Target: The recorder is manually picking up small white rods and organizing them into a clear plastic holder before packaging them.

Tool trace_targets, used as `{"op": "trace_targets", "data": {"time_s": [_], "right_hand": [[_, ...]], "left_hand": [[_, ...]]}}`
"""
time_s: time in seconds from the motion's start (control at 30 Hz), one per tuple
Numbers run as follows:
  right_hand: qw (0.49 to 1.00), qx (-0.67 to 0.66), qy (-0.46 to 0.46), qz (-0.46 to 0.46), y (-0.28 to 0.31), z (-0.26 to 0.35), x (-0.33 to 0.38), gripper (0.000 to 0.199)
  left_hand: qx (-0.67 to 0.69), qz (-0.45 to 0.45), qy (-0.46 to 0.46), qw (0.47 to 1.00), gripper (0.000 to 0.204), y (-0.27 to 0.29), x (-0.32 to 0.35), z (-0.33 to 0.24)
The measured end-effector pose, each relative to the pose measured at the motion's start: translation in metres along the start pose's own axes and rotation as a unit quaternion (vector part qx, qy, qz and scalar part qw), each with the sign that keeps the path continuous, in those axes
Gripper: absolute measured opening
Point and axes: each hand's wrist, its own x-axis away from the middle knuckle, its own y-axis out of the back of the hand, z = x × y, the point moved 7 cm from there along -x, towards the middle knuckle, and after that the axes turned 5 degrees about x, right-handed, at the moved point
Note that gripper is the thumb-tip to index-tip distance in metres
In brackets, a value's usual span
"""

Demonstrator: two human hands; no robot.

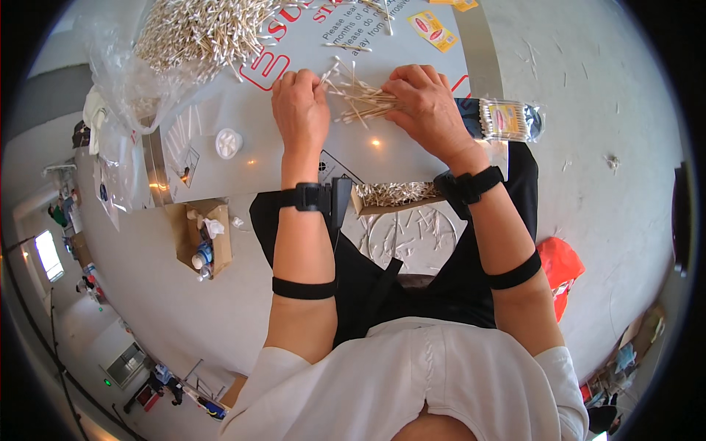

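Note:
Over the grey printed table (243,158), my right hand (430,106) is closed on the right end of a loose bundle of cotton swabs (360,101). The swabs fan out leftward from its fingers, their white tips spread unevenly. My left hand (302,106) is at the left side of the bundle, its fingers curled and thumb drawn in, close to the swab tips. Whatever its fingertips pinch is hidden. A large heap of cotton swabs (198,37) lies beyond my left hand, partly on clear plastic film (118,66).
A small round white tub (229,143) stands left of my left hand. At the table's right edge lies a filled swab pack (509,120). Yellow labels (434,31) lie at the far side. Below the edge are a swab-filled box (397,194) and a cardboard box (220,253) with bottles.

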Motion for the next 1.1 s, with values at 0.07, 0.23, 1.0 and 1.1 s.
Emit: {"op": "trace_targets", "data": {"time_s": [0.07, 0.23, 1.0, 1.1], "right_hand": [[1.0, -0.01, -0.002, 0.002, 0.001, 0.002, 0.002, 0.029], [1.0, -0.007, 0.001, 0.007, -0.001, 0.0, 0.005, 0.027], [0.99, -0.047, -0.109, -0.076, 0.03, -0.019, 0.015, 0.051], [0.994, -0.028, -0.065, -0.079, 0.025, -0.015, 0.003, 0.057]], "left_hand": [[-0.014, -0.005, -0.017, 1.0, 0.012, -0.003, -0.01, -0.001], [0.07, 0.053, -0.084, 0.993, 0.006, -0.025, -0.02, -0.039], [0.095, -0.045, -0.082, 0.991, 0.04, 0.014, 0.006, -0.028], [0.053, 0.003, 0.112, 0.992, 0.052, 0.025, 0.034, -0.02]]}}
